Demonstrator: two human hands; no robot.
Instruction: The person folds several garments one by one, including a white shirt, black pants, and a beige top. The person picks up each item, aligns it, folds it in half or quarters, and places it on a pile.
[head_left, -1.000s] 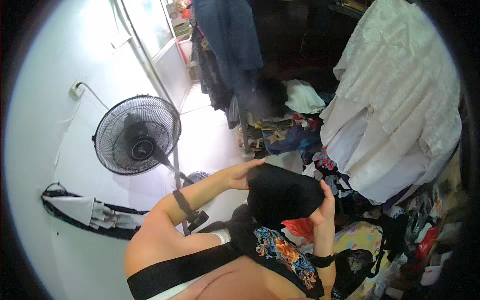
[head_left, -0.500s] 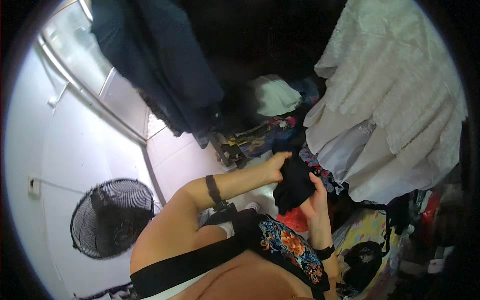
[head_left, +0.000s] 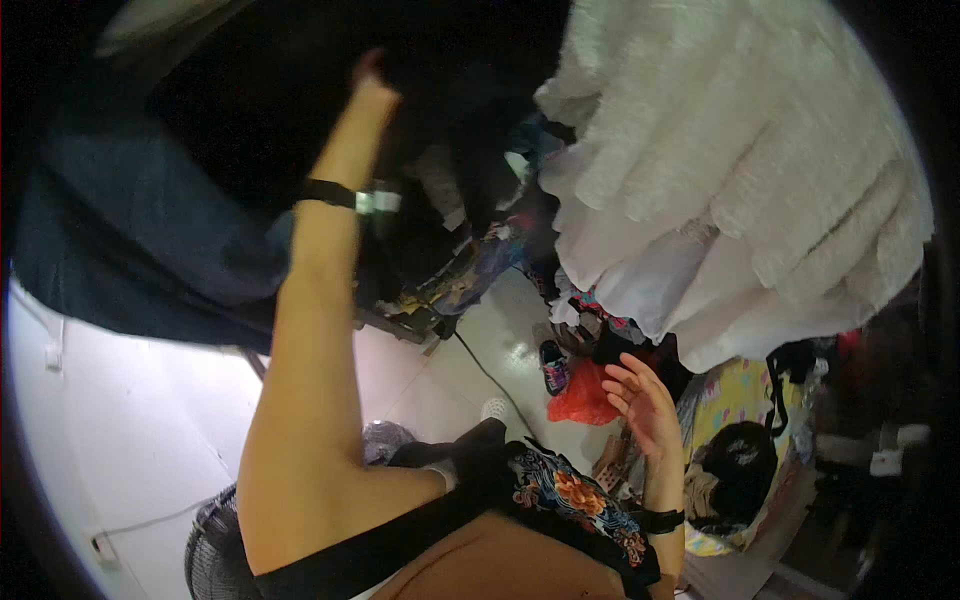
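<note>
My left arm stretches far forward, past the dark blue hanging garment (head_left: 150,220). My left hand (head_left: 372,78) is blurred against a very dark area. Its fingers cannot be made out, nor whether the black cloth is in it. My right hand (head_left: 645,405) is held up at the right of centre, fingers apart and a little curled, with nothing in it. Just beyond its fingertips is a red plastic bag (head_left: 582,395) on the floor. White ruffled garments (head_left: 720,180) hang above and to the right of that hand.
A colourful shoe (head_left: 553,367) stands beside the red bag. A dark cable (head_left: 490,375) crosses the pale floor. Heaped clothes (head_left: 470,275) lie ahead. At the right is a yellow patterned cloth (head_left: 730,395) with a black item on it. A fan (head_left: 215,545) stands lower left.
Both hands held a black cloth before; my right hand has let go of it. My left hand has swung forward and left into the dark. The view has turned left.
</note>
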